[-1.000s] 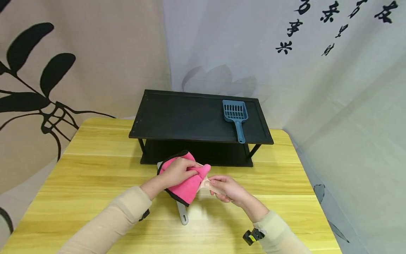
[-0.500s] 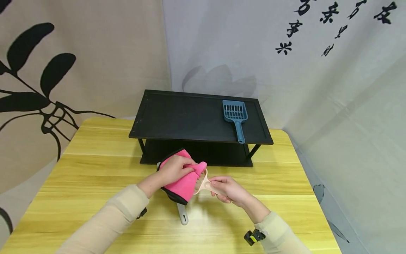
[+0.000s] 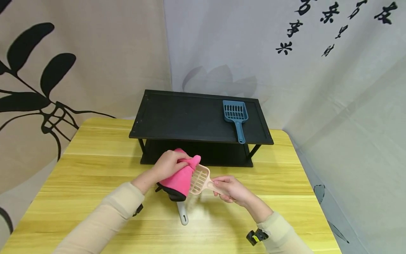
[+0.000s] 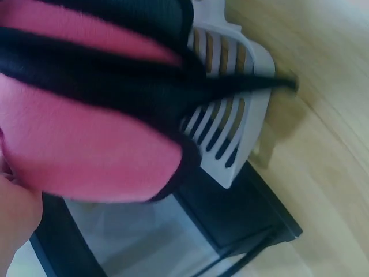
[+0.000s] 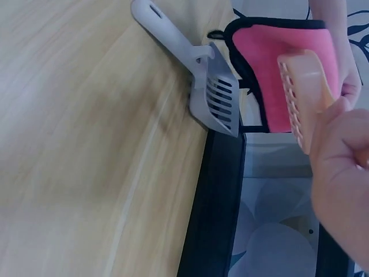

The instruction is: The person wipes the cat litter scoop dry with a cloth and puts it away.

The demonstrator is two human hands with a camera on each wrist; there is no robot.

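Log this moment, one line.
left hand: holds pink cloth; right hand: holds beige scoop; gray scoop: on table; blue scoop: on black rack

Cloth (image 3: pixel 177 181) shifted left, peach scoop (image 3: pixel 207 185) more exposed

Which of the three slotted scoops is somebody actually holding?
The pale peach scoop, gripped by the right hand. The blue scoop lies on the black shelf, and the grey scoop is in neither hand.

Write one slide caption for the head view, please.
Left fingers grip a pink cloth; right fingers hold a peach slotted scoop; a blue scoop rests on the black stand.
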